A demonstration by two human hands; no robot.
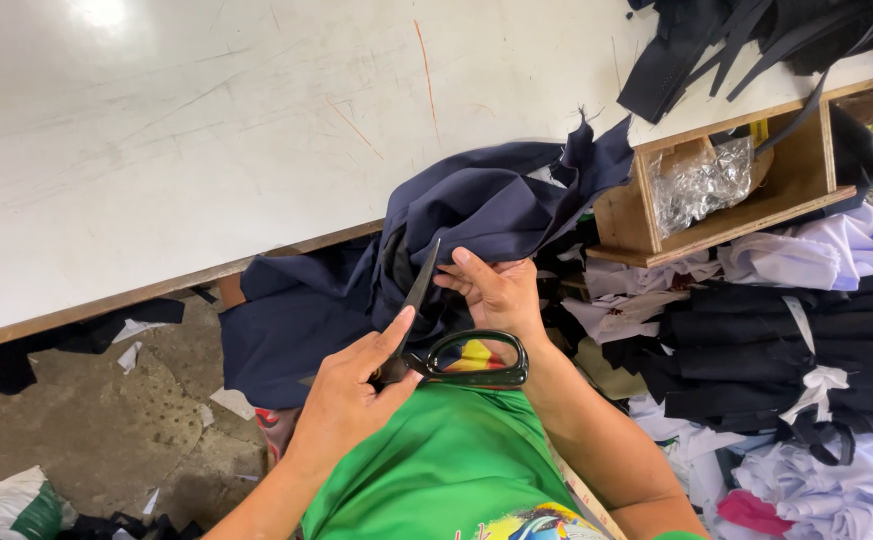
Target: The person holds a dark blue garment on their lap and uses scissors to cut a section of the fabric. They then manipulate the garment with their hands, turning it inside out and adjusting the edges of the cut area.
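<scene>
As left hand (341, 395) holds scissors (436, 340), right hand (496, 290) pinches cloth (486, 205) edge.

Looking like a garment workshop, probably a small tailoring shop: a big scuffed white cutting surface (206, 130) is taking up most of the room, bundles of dark cut fabric (756, 350) are piling up alongside, scraps are littering the concrete floor (106, 430).

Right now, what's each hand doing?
Left hand: closed on the scissors, blades pointing up into the navy cloth.
Right hand: closed, gripping the navy cloth by the blades.
</scene>
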